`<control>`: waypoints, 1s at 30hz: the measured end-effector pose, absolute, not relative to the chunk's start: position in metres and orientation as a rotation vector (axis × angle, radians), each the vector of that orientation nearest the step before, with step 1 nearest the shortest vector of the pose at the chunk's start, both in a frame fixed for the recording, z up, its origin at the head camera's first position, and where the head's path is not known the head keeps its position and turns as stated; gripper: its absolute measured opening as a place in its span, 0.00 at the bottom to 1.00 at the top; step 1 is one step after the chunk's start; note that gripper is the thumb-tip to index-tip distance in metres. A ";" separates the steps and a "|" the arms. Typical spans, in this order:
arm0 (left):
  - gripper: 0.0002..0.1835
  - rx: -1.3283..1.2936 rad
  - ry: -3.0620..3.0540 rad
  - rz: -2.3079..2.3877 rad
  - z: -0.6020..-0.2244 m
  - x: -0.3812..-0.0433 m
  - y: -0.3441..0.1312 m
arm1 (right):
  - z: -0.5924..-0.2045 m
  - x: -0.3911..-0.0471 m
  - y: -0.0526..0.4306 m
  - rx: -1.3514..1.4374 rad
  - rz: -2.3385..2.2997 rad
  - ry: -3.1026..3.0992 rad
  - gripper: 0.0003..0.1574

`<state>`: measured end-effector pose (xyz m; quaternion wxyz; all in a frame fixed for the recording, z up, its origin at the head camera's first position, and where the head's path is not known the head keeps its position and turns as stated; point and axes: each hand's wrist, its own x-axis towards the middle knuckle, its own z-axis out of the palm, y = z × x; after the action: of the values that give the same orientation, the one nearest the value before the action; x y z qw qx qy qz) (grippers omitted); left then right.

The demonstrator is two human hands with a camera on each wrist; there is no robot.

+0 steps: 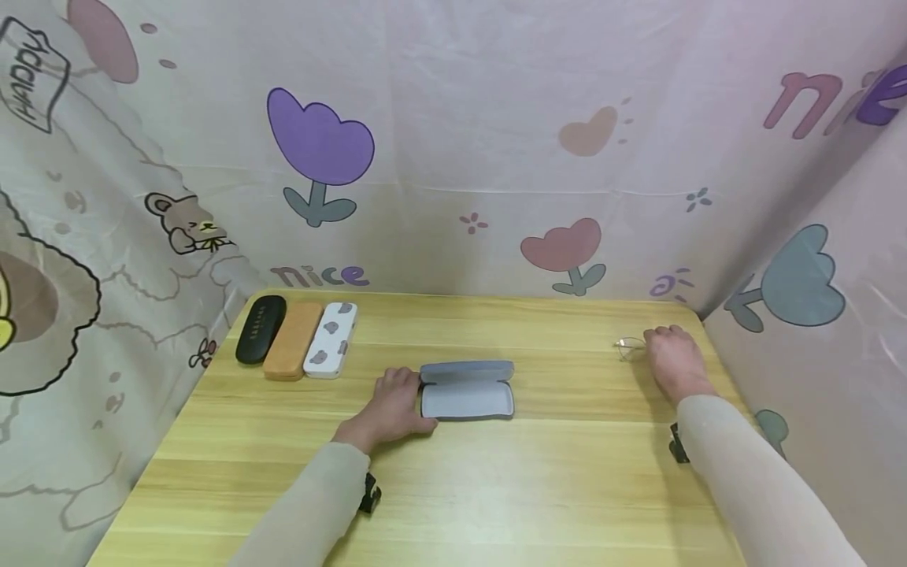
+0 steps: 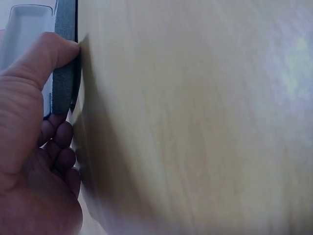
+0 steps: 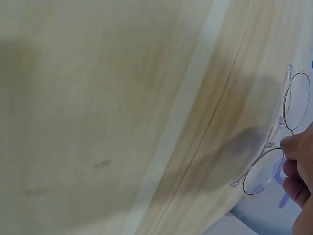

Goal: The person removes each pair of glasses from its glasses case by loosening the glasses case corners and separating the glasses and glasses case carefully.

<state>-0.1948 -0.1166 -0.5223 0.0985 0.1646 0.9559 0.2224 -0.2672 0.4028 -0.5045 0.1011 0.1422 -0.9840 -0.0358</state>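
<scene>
An open grey glasses case [image 1: 468, 402] lies near the middle of the table, its lid tilted back and its pale inside bare. My left hand [image 1: 390, 405] grips the left end of this case. In the left wrist view the thumb presses the case's front wall [image 2: 63, 88], while the other fingers curl by its end. Over at the right side of the table, my right hand [image 1: 676, 362] pinches a pair of thin-rimmed eyeglasses [image 3: 264, 169] at the bridge. Both round lenses show in the right wrist view; from the head, the hand hides part of them.
Three closed cases lie side by side at the back left: a black one [image 1: 260, 329], an orange one [image 1: 293, 340] and a white patterned one [image 1: 331, 340]. Printed curtains [image 1: 453, 157] border the wooden table [image 1: 538, 488] at the back and both sides.
</scene>
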 end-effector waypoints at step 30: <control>0.47 0.457 2.812 0.684 -0.521 -0.196 -0.117 | -0.479 -0.244 0.291 0.438 0.207 -2.770 0.17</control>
<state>-0.1956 -0.1169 -0.5211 0.1057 0.1552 0.9544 0.2322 -0.2444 0.2906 -0.4792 0.1642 0.1537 -0.9717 0.0725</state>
